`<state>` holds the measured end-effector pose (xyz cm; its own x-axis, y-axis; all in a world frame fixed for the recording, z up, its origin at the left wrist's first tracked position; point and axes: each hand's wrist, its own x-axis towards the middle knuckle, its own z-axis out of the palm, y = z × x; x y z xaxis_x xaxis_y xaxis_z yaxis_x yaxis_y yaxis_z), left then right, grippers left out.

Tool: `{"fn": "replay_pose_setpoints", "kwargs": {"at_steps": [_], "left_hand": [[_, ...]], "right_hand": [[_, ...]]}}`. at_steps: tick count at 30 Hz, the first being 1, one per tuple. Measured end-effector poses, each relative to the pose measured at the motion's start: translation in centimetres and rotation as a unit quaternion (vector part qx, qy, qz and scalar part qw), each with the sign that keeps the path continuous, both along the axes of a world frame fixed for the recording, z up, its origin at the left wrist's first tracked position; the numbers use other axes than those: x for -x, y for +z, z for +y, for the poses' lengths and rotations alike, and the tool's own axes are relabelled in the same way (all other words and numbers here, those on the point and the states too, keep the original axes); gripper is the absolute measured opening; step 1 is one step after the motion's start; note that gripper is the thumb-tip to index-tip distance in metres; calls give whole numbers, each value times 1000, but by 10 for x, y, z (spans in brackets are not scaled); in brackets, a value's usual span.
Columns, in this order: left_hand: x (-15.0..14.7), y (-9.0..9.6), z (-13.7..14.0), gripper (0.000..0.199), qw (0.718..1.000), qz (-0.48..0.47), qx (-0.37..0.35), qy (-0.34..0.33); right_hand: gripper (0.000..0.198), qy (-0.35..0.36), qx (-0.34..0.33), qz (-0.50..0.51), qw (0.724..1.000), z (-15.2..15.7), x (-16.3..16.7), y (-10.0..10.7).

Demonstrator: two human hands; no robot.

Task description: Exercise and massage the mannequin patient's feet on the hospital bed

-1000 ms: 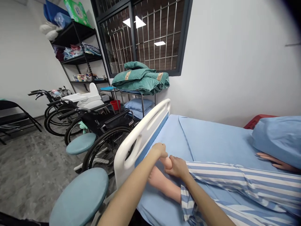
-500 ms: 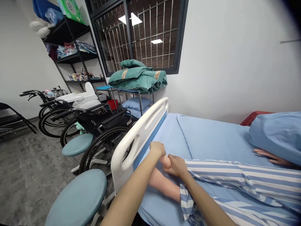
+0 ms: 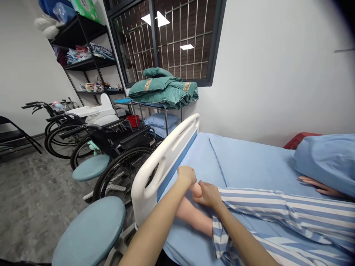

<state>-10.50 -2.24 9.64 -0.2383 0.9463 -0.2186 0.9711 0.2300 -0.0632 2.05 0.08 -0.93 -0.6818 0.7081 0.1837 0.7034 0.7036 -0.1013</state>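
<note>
Footboard edge near left hand | sheet spreads from striped trousers to wall | left hand curled over foot | right hand gripping same foot

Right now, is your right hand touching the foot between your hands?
Touching. The head view shows the right hand curled against the foot, with no gap where they meet.

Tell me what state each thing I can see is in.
Left hand, closed over far foot.
Right hand, gripping far foot.
Far foot, bare, held by both hands.
Near leg, partly bare, lying on its side of the bed.
Trousers, creased.
Quilts, folded.
Nearest wheelchair, unfolded.
Near stool, upright.
Bucket, upright.
Footboard, upright.
</note>
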Motion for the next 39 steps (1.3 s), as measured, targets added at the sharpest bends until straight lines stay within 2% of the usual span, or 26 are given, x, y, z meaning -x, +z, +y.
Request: {"fn": "replay_pose_setpoints", "kwargs": {"at_steps": [6,23,39], "left_hand": [[0,-1,-1,35,1000,1,-15,-5],[2,-3,-3,36,1000,-5,-29,-9],[1,1,-6,36,1000,-18,-19,9]], "right_hand": [[38,-6,11,-4,1000,-1,1,2],[38,9,-12,7,1000,2,-1,-3],[38,-10,12,-7,1000,-1,0,3]]}}
